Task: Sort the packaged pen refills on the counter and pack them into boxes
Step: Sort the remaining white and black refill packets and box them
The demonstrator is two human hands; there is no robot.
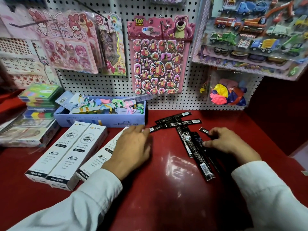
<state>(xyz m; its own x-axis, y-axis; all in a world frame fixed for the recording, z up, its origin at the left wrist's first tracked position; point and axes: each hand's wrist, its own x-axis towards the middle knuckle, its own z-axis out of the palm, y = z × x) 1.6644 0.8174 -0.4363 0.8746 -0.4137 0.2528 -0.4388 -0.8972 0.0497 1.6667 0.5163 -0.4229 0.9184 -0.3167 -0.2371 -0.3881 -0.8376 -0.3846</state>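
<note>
Several black packaged pen refills (pixel 188 140) lie scattered on the red counter (pixel 166 189), some crossing each other. Three long white refill boxes lie side by side at the left: one (pixel 50 152), a second (pixel 78 152), and a third (pixel 98 155) partly under my left hand. My left hand (pixel 133 147) rests palm down over that third box, fingers straight, its fingertips reaching the end of a refill pack (pixel 152 129). My right hand (pixel 223 140) is over the right part of the pile, fingers curled, pinching refill packs (pixel 204 130) between thumb and fingers.
A blue open box (pixel 103 119) of colourful trinkets stands behind the white boxes. Stacked stationery cases (pixel 40 100) sit at far left. A pegboard wall with sticker sheets (pixel 160 60) and a bag of balloons (pixel 228 94) closes off the back. A red side wall stands at right.
</note>
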